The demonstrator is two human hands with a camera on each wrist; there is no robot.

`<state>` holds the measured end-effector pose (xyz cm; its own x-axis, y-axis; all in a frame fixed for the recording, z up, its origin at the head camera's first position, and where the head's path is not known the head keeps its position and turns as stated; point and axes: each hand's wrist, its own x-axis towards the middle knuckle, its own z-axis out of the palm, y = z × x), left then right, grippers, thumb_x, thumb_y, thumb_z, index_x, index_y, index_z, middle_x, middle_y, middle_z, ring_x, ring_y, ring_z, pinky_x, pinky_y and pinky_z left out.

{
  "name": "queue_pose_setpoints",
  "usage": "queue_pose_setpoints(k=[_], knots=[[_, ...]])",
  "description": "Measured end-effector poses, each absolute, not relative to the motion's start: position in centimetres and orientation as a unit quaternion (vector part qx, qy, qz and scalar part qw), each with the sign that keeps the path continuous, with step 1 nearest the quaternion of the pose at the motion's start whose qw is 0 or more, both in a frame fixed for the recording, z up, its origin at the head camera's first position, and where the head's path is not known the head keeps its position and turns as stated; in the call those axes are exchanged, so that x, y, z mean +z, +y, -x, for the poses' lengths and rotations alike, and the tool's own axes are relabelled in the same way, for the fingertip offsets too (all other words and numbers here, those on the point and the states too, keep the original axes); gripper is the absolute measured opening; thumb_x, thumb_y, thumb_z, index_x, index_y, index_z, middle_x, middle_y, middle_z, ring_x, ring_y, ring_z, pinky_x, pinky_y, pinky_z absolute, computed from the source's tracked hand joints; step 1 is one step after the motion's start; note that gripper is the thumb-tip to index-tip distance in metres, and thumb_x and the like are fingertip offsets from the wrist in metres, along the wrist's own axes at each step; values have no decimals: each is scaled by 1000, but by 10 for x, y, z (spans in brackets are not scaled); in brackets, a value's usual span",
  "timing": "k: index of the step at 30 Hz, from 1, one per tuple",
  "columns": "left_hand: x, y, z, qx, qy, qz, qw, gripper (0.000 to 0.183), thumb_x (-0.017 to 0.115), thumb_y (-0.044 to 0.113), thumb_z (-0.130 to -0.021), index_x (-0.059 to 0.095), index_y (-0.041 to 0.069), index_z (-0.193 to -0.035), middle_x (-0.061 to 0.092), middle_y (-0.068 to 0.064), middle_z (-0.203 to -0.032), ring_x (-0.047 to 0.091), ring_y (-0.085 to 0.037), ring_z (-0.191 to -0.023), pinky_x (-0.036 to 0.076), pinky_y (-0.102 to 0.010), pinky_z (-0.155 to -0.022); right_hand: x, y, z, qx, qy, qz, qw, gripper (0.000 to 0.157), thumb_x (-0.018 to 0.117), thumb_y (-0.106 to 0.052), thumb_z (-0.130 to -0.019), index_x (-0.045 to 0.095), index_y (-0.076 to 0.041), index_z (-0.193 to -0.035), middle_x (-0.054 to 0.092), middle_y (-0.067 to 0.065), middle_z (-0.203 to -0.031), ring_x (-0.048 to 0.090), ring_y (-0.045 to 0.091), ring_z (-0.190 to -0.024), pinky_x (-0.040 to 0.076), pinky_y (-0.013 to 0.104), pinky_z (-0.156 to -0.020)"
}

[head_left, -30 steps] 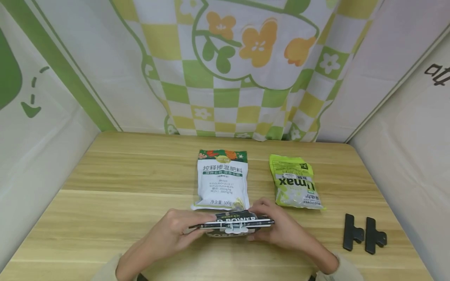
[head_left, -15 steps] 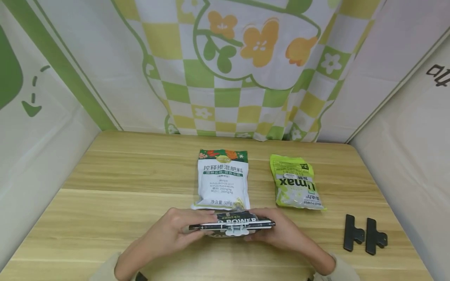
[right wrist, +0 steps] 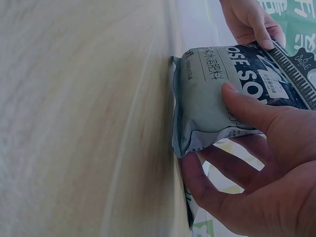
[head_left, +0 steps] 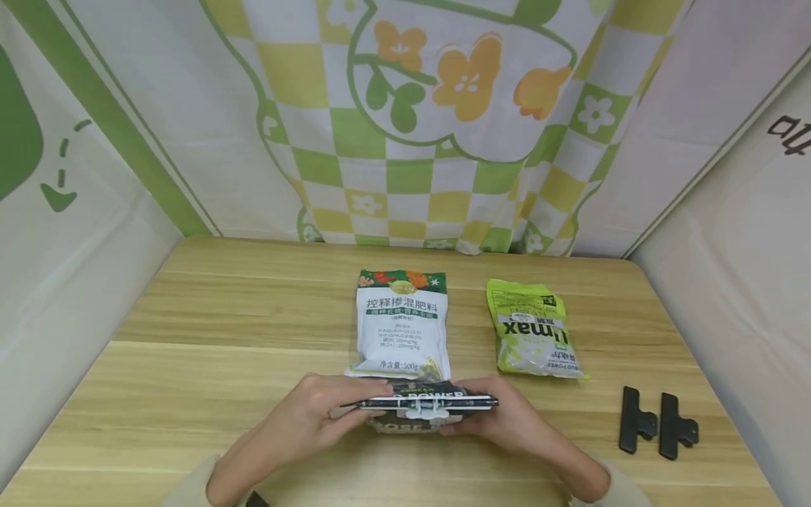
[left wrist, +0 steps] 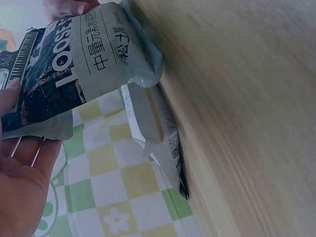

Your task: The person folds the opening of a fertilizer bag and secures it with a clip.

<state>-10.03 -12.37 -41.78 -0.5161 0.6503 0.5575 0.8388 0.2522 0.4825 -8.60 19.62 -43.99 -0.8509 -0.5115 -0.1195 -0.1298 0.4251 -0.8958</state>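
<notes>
A dark grey fertilizer bag [head_left: 405, 427] is held upright near the front of the table, its printed faces showing in both wrist views. Across its folded top sits a bag clip [head_left: 427, 414] with a white lever; in the right wrist view, the clip [right wrist: 296, 69] shows a striped bar. My left hand [head_left: 319, 410] pinches the bag's top left end, thumb on the near face by the clip in the left wrist view. My right hand [head_left: 503, 415] grips the other side, thumb [right wrist: 247, 106] on the near face and fingers behind. The bag's bottom is at the tabletop; contact is unclear.
A white fertilizer bag [head_left: 402, 324] lies just beyond the held bag. To its right lies a lime-green bag [head_left: 532, 327]. Two black bag clips [head_left: 636, 420] rest on the right of the wooden table [head_left: 209, 317]. A checked curtain [head_left: 431, 176] hangs at the back.
My right hand's raised fingers have come down against the bag's right side. The bag has tilted slightly, and more of the print below the clip shows. My left hand stays nearly still.
</notes>
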Motion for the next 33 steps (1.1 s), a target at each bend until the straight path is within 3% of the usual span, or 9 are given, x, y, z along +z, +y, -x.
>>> queue_pose_setpoints(k=[10, 18, 26, 33], knots=[[-406, -127, 103, -425, -765, 465, 134, 29, 83, 3, -87, 79, 11, -115, 83, -4, -108, 80, -14, -97, 62, -16, -84, -427, 190, 80, -535, 798, 178, 211, 36, 91, -21, -82, 80, -16, -116, 83, 2, -110, 77, 6, -95, 63, 24, -87], [-393, -137, 110, -443, -764, 444, 151, 34, 85, -1, -83, 79, 12, -114, 83, -5, -103, 78, -4, -82, 59, -11, -72, -413, 175, 83, -520, 810, 156, 222, 43, 91, -23, -82, 76, -21, -122, 81, 2, -114, 76, 12, -98, 62, 23, -87], [-388, -147, 115, -445, -772, 421, 168, 36, 85, -4, -80, 79, 11, -112, 83, -6, -103, 77, -1, -82, 60, -12, -76, -405, 164, 89, -551, 786, 137, 244, 52, 90, -18, -84, 69, -17, -132, 79, 8, -120, 76, 17, -101, 64, 27, -86], [-380, -156, 119, -456, -787, 376, 177, 38, 85, -8, -78, 80, 9, -111, 83, -8, -102, 75, 2, -82, 59, -11, -70, -396, 155, 91, -519, 813, 138, 228, 28, 87, -28, -87, 78, -8, -103, 81, 5, -98, 75, 13, -84, 61, 23, -73]])
